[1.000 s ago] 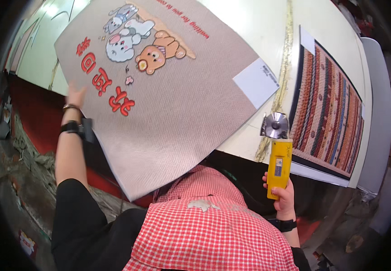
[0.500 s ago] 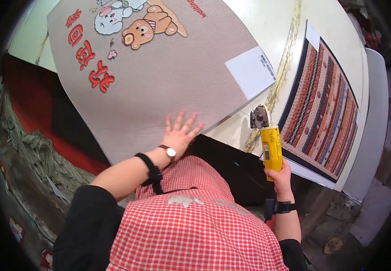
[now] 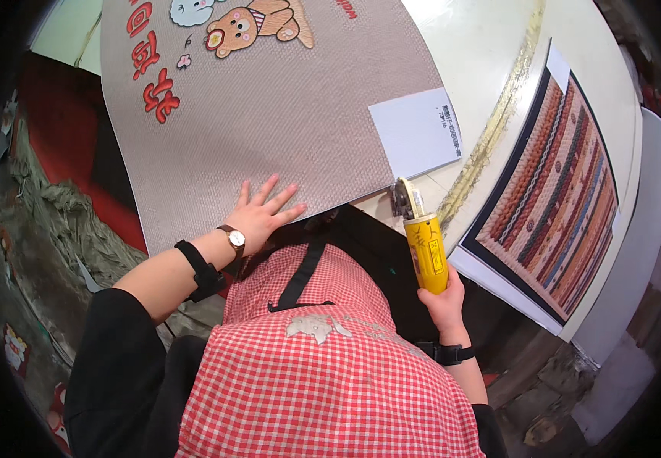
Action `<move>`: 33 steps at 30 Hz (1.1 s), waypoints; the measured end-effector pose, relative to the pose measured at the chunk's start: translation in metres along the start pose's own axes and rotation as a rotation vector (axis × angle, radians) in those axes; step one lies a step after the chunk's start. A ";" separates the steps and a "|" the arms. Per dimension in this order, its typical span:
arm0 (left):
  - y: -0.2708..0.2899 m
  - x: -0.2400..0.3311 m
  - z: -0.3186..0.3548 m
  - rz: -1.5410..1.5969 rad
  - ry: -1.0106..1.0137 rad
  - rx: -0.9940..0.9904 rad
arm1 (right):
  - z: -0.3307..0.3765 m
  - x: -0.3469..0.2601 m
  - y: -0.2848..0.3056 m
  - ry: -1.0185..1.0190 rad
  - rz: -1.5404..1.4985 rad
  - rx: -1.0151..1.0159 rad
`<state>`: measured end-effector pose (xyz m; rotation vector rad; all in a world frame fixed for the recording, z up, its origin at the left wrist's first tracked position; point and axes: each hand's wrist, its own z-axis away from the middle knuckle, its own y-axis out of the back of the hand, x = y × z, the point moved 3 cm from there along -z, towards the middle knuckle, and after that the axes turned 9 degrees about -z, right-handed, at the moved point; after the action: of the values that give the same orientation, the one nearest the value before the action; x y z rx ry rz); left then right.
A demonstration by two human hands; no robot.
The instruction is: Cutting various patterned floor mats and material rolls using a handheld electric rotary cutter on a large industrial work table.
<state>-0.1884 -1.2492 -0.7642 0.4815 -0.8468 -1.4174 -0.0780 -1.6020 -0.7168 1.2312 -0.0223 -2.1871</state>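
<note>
On the pale table (image 3: 491, 46) lies a large grey-brown woven mat (image 3: 269, 122) with cartoon animals and red characters, its near edge hanging over the table's rim. Flat on that near edge rests the left hand (image 3: 263, 215), fingers spread wide, gripping nothing. Just right of it, the right hand (image 3: 443, 299) is wrapped around the handle of a yellow electric cutter (image 3: 423, 246), whose metal head meets the mat's edge beside a white paper label (image 3: 416, 131). Further right lies a striped patterned mat (image 3: 559, 183). No containers show.
</note>
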 end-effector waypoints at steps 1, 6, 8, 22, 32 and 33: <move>0.000 0.001 -0.001 -0.033 0.019 0.004 | -0.001 -0.006 0.000 -0.004 0.027 0.004; 0.004 0.002 -0.001 -0.055 0.029 -0.006 | -0.011 -0.008 0.000 0.026 0.021 -0.001; 0.004 0.002 0.000 -0.059 0.029 -0.003 | -0.015 -0.007 -0.001 0.053 -0.028 -0.001; -0.003 -0.002 -0.001 -0.079 0.023 0.071 | -0.068 -0.046 -0.029 0.086 0.023 -0.071; -0.008 -0.003 0.000 -0.046 0.034 0.086 | -0.098 -0.061 -0.050 0.092 0.012 -0.059; -0.009 -0.002 0.000 -0.042 0.035 0.097 | -0.100 -0.063 -0.051 0.092 0.014 -0.063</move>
<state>-0.1942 -1.2480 -0.7715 0.5992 -0.8841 -1.4068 -0.0024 -1.5006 -0.7407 1.2909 0.0743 -2.1007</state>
